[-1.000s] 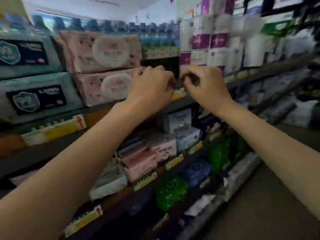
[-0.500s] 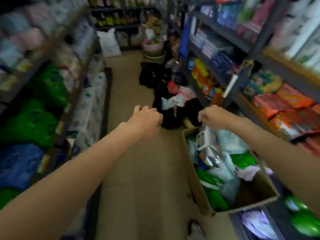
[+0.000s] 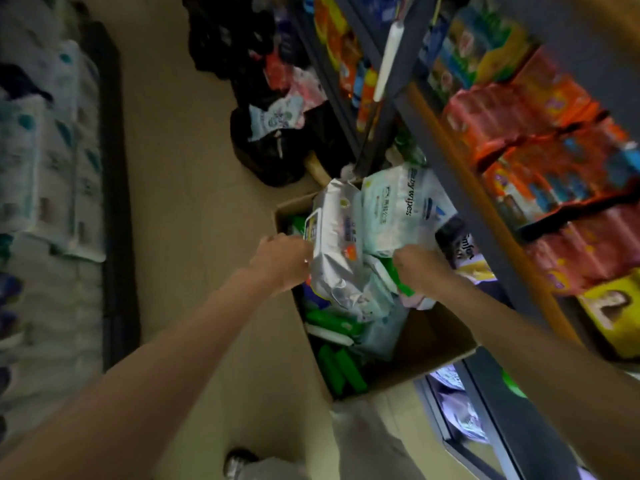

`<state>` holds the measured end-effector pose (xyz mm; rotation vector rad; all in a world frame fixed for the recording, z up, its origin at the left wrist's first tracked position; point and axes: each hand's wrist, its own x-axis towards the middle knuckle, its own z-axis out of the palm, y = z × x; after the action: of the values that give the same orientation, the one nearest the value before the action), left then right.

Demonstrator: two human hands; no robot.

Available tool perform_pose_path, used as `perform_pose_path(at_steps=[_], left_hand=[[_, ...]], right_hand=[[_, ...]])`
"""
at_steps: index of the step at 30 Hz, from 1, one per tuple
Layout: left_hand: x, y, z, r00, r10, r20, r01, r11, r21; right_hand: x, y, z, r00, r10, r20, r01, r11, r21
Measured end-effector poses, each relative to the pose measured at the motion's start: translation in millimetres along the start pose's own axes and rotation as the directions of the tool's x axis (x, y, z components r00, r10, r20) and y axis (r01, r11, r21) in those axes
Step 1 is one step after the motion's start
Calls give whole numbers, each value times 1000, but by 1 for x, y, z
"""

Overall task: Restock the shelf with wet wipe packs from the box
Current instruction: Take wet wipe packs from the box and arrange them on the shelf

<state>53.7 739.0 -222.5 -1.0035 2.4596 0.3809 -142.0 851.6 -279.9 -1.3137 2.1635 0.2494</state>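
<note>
Cardboard box below, left hand grips a silver pack, right hand a pale-green pack.

Beyond the hands, black bags slump on the tan floor, with pink and white packets spilling from them. Right of the hands, orange-red packs fill a dark metal rack, and a yellow box sits nearer. Far to their left, pale tissue bundles stack along the aisle. A shoe shows below the arms.
</note>
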Motion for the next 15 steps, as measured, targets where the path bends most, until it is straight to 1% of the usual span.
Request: perform_pose_path(at_steps=[2,4,5,8,10,11,13,15], left_hand=[[14,1,2,999,-27,-28,25,997,-78],[24,6,4,999,-33,-38,28,991,-130],[28,10,6,999,-24,-37,19,990,-139],[36,23,15,1000,21,-16,-23,992,-125],[42,26,21,1000,18,2,-17,994,-110],[44,26,24,1000,6,15,-4,994,-108],[48,26,27,999,-19,50,24,994,-110],[51,26,30,996,-41,80,50,993,-109]], right_hand=[[10,14,-1,991,102,-90,-96,993,74],[14,25,-2,977,199,-75,-186,971,150],[15,31,-2,973,224,-54,-212,961,177],[17,42,6,970,241,-26,-231,949,213],[16,41,10,975,221,-3,-216,954,209],[17,40,11,976,215,14,-213,949,234],[24,40,12,971,237,24,-231,914,334],[32,43,11,955,295,-5,-263,861,436]])
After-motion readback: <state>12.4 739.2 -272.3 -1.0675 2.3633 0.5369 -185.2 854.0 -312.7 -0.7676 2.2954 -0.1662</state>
